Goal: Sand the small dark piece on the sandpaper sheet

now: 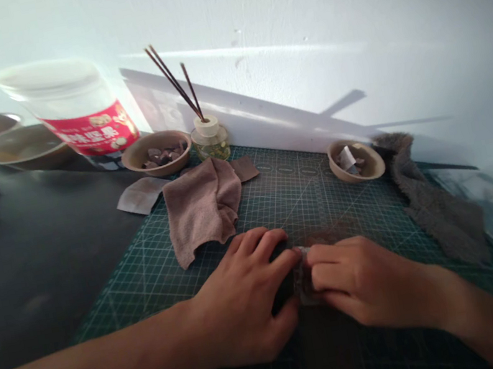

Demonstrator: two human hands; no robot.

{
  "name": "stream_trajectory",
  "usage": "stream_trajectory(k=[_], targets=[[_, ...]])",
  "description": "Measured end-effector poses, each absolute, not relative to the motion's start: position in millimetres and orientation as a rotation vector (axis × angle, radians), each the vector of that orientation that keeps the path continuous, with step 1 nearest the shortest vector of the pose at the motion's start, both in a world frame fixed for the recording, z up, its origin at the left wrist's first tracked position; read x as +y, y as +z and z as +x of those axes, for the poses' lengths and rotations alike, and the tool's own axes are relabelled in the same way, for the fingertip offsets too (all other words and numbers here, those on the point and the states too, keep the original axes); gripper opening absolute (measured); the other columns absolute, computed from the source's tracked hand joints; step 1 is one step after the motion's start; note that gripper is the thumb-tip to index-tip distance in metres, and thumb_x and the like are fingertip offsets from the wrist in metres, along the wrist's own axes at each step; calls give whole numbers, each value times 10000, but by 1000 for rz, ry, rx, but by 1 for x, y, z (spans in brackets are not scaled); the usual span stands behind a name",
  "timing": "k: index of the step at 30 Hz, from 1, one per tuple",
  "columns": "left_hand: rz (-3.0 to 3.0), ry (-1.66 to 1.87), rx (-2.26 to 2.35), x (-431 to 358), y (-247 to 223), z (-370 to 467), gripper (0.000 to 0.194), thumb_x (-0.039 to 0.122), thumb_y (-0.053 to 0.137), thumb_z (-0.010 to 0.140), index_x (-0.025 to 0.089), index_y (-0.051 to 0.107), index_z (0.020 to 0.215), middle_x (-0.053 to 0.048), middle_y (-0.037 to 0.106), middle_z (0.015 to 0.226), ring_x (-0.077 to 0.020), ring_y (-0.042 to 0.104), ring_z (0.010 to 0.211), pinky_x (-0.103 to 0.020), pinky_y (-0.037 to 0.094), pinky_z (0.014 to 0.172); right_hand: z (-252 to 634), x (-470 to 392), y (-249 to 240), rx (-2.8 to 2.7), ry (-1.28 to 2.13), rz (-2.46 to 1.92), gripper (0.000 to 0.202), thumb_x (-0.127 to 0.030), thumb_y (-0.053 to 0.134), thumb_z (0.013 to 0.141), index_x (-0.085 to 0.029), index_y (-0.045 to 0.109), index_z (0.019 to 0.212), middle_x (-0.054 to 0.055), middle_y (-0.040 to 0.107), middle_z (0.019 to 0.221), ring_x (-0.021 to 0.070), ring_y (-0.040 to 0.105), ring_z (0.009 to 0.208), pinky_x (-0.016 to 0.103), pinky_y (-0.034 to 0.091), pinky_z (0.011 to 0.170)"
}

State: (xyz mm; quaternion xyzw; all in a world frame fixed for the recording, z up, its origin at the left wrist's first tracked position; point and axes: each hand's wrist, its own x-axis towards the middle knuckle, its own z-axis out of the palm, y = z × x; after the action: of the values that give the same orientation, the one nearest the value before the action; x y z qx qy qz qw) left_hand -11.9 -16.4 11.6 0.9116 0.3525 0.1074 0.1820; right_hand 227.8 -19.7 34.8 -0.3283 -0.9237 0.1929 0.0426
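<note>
Low over the green cutting mat, both hands meet at a small clear block or case, partly covered by fingers. My left hand steadies its left side, with the index fingertip and thumb against it and the other fingers bent on the mat. From the right, my right hand presses its bunched, closed fingers at the block. Whatever lies between those fingertips is hidden. A reddish-brown smear marks the mat just beyond. Above my left hand lies a crumpled brown-pink cloth.
Behind the cloth stand a bowl of stone-like pieces and a reed diffuser. A large plastic tub and bowls are at left. A small bowl with scraps and a grey fuzzy cloth sit at right. A white wall rises behind.
</note>
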Motion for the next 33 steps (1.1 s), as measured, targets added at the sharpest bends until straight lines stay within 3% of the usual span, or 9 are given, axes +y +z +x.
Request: stream_trajectory(k=[5,9,14,18,23,28,33], targets=[[2581,305,1006,-17,10,-12,520,329,616,848,237,561,1357,-114,506,1402,-366,433,1300,-607,385,1102,231,-18,41,-2832,473,-1237,122,-108,589,936,-195,597,851,3,621,911,155,590,784,302,401,700],[2575,283,988,-16,11,-11,502,317,612,849,225,574,1341,-114,514,1391,-360,442,1285,-599,390,1098,231,-18,44,-2926,641,-1013,88,-122,625,921,-203,604,893,-8,640,929,158,606,824,297,408,714],[2588,315,996,-16,11,-11,514,310,614,857,241,556,1363,-107,507,1416,-355,442,1287,-603,390,1093,235,-13,40,-2758,454,-1272,126,-131,571,963,-191,598,855,9,622,929,152,596,800,296,407,704],[2586,313,993,-17,10,-12,489,313,611,859,242,572,1341,-105,522,1397,-354,452,1278,-596,397,1088,236,-17,40,-2905,592,-1095,88,-131,616,929,-202,605,880,-1,642,937,151,606,796,291,410,694],[2593,305,1013,-16,9,-12,530,322,611,857,247,553,1379,-110,501,1429,-362,438,1305,-599,384,1104,233,-15,38,-2742,396,-1238,149,-124,538,979,-189,625,876,27,646,957,168,613,826,310,426,736],[2572,287,996,-16,11,-12,511,319,615,846,241,571,1350,-110,520,1387,-356,444,1287,-598,386,1102,230,-20,37,-2868,642,-972,118,-116,600,941,-207,604,865,-13,651,920,150,616,824,288,421,728],[2558,280,1003,-17,13,-11,511,310,607,850,237,567,1354,-111,502,1410,-360,434,1300,-608,376,1106,226,-18,33,-2755,341,-1234,132,-119,553,963,-197,596,864,18,634,942,172,585,798,318,398,715]])
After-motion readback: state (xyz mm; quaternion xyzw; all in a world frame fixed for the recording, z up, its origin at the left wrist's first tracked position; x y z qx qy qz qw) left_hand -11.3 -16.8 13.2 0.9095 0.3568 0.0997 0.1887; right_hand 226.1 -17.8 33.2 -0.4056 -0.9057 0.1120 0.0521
